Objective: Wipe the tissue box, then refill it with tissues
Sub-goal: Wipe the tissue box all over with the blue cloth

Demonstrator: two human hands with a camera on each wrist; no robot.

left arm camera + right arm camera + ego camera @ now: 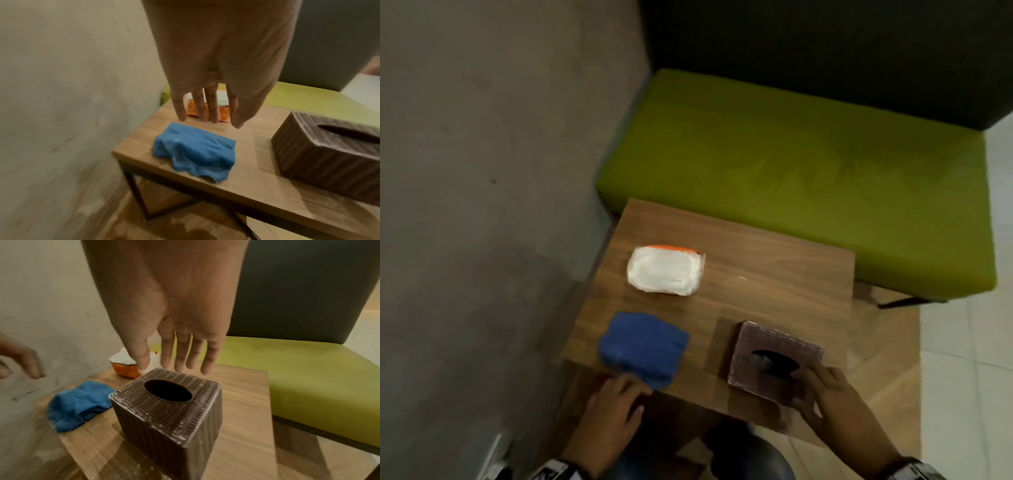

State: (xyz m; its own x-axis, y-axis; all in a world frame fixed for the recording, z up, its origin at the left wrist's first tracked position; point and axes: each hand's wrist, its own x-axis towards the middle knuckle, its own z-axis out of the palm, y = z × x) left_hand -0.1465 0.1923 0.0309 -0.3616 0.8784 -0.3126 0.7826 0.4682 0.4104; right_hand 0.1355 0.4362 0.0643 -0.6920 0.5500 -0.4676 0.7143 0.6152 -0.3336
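A small wooden table (pixel 756 274) stands against a grey wall (pixel 482 171), with a green bench seat (pixel 808 178) behind it. On the near right part of the table sits the brown ribbed tissue box (pixel 164 412), upright, its oval opening facing up and dark inside; pale dust shows along its top edges. The blue cloth (pixel 195 151) lies bunched on the near left part of the table, well apart from the box. Farther back lies the pack of tissues (pixel 666 270), white on top with an orange wrapper.

The right hand (pixel 174 321) hangs palm down over the tissue box, fingers straight and slightly spread, holding nothing. In the head view its fingertips lie at the near edge of the box top; whether they touch it cannot be told.

The left hand (pixel 213 73) is held palm down above the near left edge of the table, fingers (pixel 211 107) straight and loosely spread, empty. In the wrist view it hovers clear above the cloth; in the head view its fingertips reach the cloth's near corner.
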